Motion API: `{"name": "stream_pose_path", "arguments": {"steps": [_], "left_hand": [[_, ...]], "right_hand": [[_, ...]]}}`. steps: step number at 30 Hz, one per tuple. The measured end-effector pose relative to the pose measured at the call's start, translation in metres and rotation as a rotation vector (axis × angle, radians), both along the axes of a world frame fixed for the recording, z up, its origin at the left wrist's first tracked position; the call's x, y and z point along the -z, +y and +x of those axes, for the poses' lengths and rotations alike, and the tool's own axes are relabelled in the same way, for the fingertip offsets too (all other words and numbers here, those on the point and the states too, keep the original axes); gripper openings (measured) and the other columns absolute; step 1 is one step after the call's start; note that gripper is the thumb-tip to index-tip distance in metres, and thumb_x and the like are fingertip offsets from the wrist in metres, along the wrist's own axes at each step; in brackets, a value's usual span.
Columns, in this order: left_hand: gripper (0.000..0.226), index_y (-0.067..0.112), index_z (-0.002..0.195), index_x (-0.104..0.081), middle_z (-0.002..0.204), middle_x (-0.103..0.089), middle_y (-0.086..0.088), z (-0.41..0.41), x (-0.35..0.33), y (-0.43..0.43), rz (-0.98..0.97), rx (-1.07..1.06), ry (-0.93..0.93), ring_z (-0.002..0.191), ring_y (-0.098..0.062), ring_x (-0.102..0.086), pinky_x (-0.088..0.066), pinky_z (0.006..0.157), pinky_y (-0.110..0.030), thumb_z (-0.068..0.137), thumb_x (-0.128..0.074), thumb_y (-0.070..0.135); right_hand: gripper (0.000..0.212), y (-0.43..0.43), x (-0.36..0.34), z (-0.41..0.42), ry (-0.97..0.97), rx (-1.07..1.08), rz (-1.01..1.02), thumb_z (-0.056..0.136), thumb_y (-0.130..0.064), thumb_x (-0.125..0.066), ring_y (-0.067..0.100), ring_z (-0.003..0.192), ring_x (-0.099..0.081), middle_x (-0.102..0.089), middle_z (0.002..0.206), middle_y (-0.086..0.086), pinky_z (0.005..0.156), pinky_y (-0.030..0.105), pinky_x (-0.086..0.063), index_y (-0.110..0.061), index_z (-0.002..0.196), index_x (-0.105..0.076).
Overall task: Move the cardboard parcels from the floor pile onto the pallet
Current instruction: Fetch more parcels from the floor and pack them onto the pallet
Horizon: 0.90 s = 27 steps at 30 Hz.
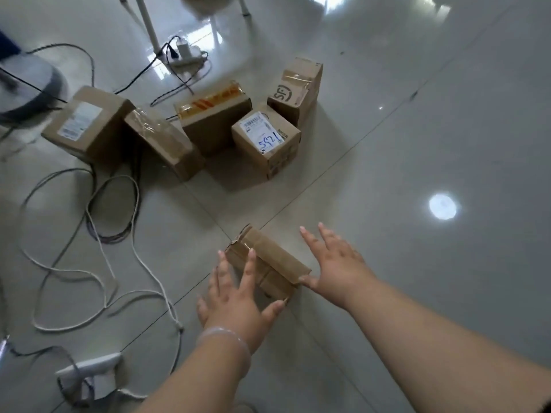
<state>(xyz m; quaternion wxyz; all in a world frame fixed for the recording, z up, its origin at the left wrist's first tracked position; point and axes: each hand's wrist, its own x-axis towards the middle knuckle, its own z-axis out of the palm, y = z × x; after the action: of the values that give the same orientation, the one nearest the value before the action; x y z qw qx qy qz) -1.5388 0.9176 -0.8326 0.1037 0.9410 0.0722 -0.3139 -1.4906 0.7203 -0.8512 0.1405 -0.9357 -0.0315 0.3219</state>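
Closest in, a clear bracelet (226,341) is seen on the wrist of the left grip (238,296). Its fingers are spread straight and laid over the near-left face of a small cardboard parcel (274,257) from about 7 o'clock; nothing is clasped yet. The right grip (337,263), likewise spread flat, is set at the parcel's 3 o'clock, with only its thumb touching the near end. The parcel is thus bracketed between the two grips, resting on the tiled floor (417,144), well apart from the pile. It is judged light and fairly stiff, though its far corner is crumpled. Its top is covered in glossy tape that may be slippery, so it is best taken by the bare cardboard of the two long sides. Loose cables (98,263) are trailed at 9 o'clock. Farther off, at 11 o'clock, five more parcels (268,144) are left on the floor. No pallet can be seen.
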Motion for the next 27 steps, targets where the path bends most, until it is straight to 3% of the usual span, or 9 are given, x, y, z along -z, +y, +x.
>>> {"name": "stream_pose_path", "arguments": {"steps": [5, 9, 12, 17, 19, 21, 23, 25, 27], "left_hand": [[0.110, 0.058, 0.120, 0.047, 0.161, 0.025, -0.009, 0.008, 0.087, 0.003, -0.066, -0.149, 0.084, 0.151, -0.034, -0.003, -0.017, 0.119, -0.049, 0.078, -0.052, 0.079], [0.119, 0.058, 0.123, 0.039, 0.163, -0.006, -0.006, 0.008, 0.135, 0.004, -0.331, -0.263, 0.072, 0.144, -0.025, -0.029, -0.028, 0.115, -0.037, 0.081, -0.072, 0.054], [0.117, 0.056, 0.127, 0.033, 0.158, -0.021, -0.003, 0.007, 0.138, 0.000, -0.419, -0.228, 0.061, 0.136, -0.020, -0.039, -0.032, 0.110, -0.031, 0.085, -0.074, 0.038], [0.109, 0.061, 0.134, 0.023, 0.157, -0.022, -0.001, 0.025, 0.085, -0.026, -0.503, -0.166, 0.055, 0.134, -0.018, -0.043, -0.034, 0.106, -0.025, 0.088, -0.072, 0.030], [0.109, 0.058, 0.142, 0.018, 0.157, -0.021, -0.003, 0.036, 0.049, -0.045, -0.539, -0.121, 0.070, 0.137, -0.021, -0.040, -0.031, 0.101, -0.022, 0.087, -0.072, 0.031], [0.109, 0.056, 0.148, 0.010, 0.156, -0.023, -0.005, 0.045, 0.010, -0.068, -0.594, -0.091, 0.075, 0.136, -0.025, -0.041, -0.036, 0.107, -0.029, 0.084, -0.074, 0.029], [0.109, 0.058, 0.148, 0.005, 0.155, -0.020, -0.002, 0.050, -0.032, -0.094, -0.657, -0.086, 0.103, 0.134, -0.029, -0.041, -0.048, 0.103, -0.043, 0.082, -0.076, 0.027], [0.110, 0.062, 0.146, 0.002, 0.154, -0.013, 0.007, 0.049, -0.075, -0.123, -0.719, -0.105, 0.135, 0.136, -0.030, -0.035, -0.054, 0.096, -0.044, 0.079, -0.079, 0.028], [0.116, 0.062, 0.146, -0.001, 0.149, -0.012, 0.013, 0.044, -0.110, -0.151, -0.770, -0.105, 0.132, 0.135, -0.029, -0.033, -0.058, 0.089, -0.041, 0.074, -0.084, 0.027]], "right_hand": [[0.093, 0.014, 0.089, 0.021, 0.056, -0.004, 0.104, 0.090, -0.062, -0.056, 0.024, 0.153, 0.000, 0.011, 0.166, 0.001, 0.122, 0.043, -0.012, -0.050, 0.152, 0.012], [0.098, 0.028, 0.141, 0.007, 0.158, 0.125, 0.339, 0.085, -0.056, -0.067, 0.025, 0.143, -0.033, -0.026, 0.160, 0.002, 0.116, 0.035, -0.029, -0.052, 0.152, 0.004], [0.100, 0.025, 0.145, -0.004, 0.099, 0.218, 0.428, 0.083, -0.053, -0.071, 0.020, 0.136, -0.043, -0.041, 0.152, 0.001, 0.109, 0.029, -0.036, -0.052, 0.153, 0.000], [0.097, 0.005, 0.094, -0.023, 0.018, 0.444, 0.518, 0.083, -0.051, -0.071, 0.019, 0.134, -0.044, -0.039, 0.152, -0.001, 0.109, 0.033, -0.039, -0.054, 0.152, -0.003], [0.096, -0.010, 0.059, -0.031, -0.027, 0.543, 0.566, 0.084, -0.050, -0.071, 0.017, 0.134, -0.042, -0.038, 0.150, 0.001, 0.108, 0.029, -0.036, -0.052, 0.153, -0.004], [0.091, -0.028, 0.019, -0.040, -0.104, 0.641, 0.618, 0.087, -0.051, -0.068, 0.009, 0.132, -0.037, -0.035, 0.150, 0.001, 0.103, 0.020, -0.029, -0.049, 0.154, -0.007], [0.084, -0.047, -0.026, -0.051, -0.188, 0.703, 0.651, 0.089, -0.055, -0.061, 0.002, 0.138, -0.024, -0.026, 0.157, -0.001, 0.107, 0.017, -0.018, -0.048, 0.154, -0.007], [0.078, -0.065, -0.071, -0.065, -0.243, 0.734, 0.659, 0.089, -0.066, -0.047, 0.004, 0.149, -0.007, -0.012, 0.164, -0.005, 0.115, 0.023, -0.010, -0.052, 0.152, -0.004], [0.076, -0.081, -0.112, -0.080, -0.299, 0.763, 0.675, 0.084, -0.073, -0.033, 0.006, 0.150, -0.006, -0.008, 0.166, -0.008, 0.121, 0.029, -0.009, -0.052, 0.151, -0.004]]}}
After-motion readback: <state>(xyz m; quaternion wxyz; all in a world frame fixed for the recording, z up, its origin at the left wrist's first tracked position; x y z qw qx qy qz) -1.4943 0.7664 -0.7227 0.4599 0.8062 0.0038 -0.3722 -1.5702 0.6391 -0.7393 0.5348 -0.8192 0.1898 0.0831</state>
